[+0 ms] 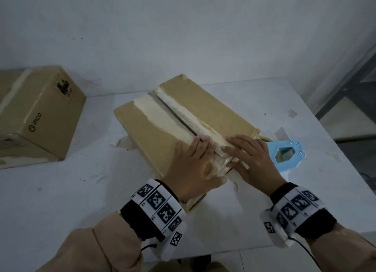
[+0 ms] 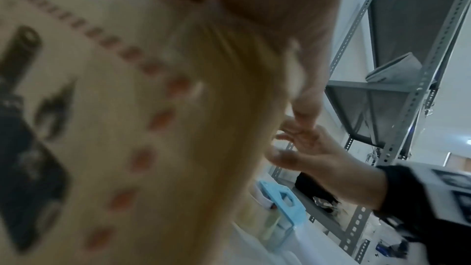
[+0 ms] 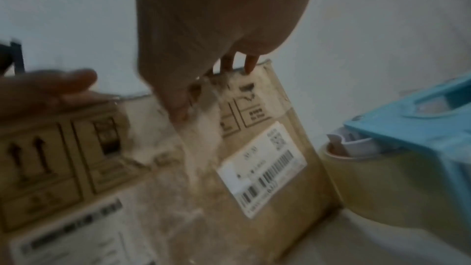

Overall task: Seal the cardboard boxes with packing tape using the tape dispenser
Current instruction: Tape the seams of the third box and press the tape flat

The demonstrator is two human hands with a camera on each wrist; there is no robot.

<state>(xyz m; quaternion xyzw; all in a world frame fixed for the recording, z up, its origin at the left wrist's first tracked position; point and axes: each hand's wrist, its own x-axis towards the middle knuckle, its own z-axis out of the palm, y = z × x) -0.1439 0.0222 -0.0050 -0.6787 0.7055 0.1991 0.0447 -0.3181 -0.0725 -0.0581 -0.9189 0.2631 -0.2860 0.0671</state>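
Box: cardboard box [image 1: 162,129] at table [image 1: 61,190] centre, flaps closed, seam running near to far.
Left hand [image 1: 195,166]: fingers flat, pressing near end of seam.
Right hand [image 1: 250,160]: fingers spread flat beside it, gripping nothing.
Tape dispenser [image 1: 284,155]: blue, just right of box.
Second box [image 1: 40,117]: far left.
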